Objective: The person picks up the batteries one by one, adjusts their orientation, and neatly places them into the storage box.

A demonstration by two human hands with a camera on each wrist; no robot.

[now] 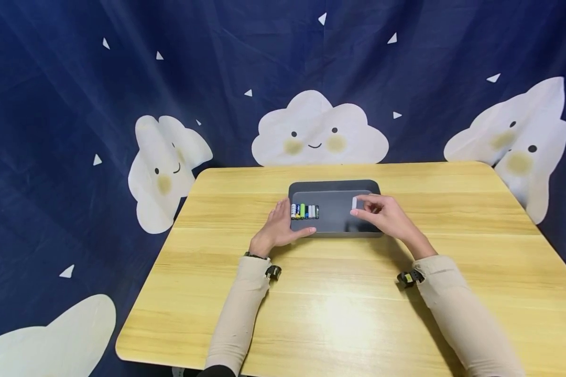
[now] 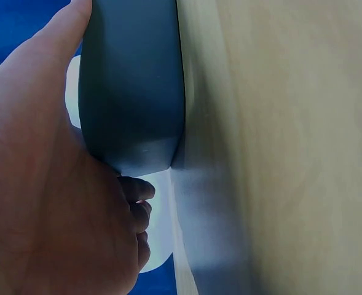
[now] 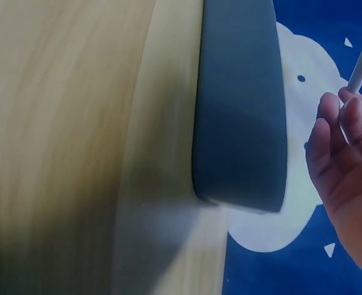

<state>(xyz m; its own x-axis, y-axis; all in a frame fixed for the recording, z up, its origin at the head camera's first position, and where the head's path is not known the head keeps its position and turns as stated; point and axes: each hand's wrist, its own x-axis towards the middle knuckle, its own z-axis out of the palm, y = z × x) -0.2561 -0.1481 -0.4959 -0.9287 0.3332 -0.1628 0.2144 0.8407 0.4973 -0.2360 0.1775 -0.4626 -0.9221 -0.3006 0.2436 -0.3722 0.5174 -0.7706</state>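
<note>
A dark grey tray [image 1: 335, 228] lies on the table, with a row of several batteries [image 1: 303, 211] side by side at its left end. Against the tray's left end rests my left hand [image 1: 279, 225], its fingers fairly straight and its thumb along the front rim. My right hand [image 1: 382, 212] pinches a white battery [image 1: 354, 203] between thumb and fingertips, above the right part of the tray. In the right wrist view the white battery [image 3: 358, 72] shows partly behind the fingers. The left wrist view shows the palm beside the tray's outer wall [image 2: 134, 80].
The wooden table [image 1: 330, 303] has rounded corners and spreads out on both sides of the tray. Behind it hangs a dark blue curtain [image 1: 226, 47] printed with white clouds and small triangles. A black wrist camera [image 1: 409, 278] sits on the right wrist.
</note>
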